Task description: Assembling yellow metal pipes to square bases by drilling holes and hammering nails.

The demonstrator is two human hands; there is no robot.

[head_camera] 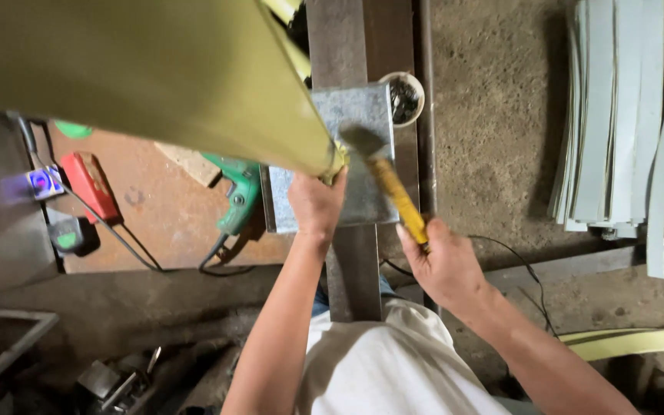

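Observation:
My right hand [443, 261] grips the yellow handle of a hammer [393, 188]; its dark head is raised over the end of a long yellow-green sheet-metal duct [155, 73]. That duct slants from the upper left down onto a grey metal plate [366, 204], which lies on a steel beam [351, 265]. My left hand [315, 204] is pressed against the duct's lower end, fingers curled at its rim. Whether something small is pinched in those fingers is hidden.
A small white cup [403, 97] of dark fasteners sits at the plate's far corner. A green power drill [238, 196], a red tool [90, 184] and cables lie on the rusty sheet at left. Pale metal strips [612, 115] are stacked on the concrete floor at right.

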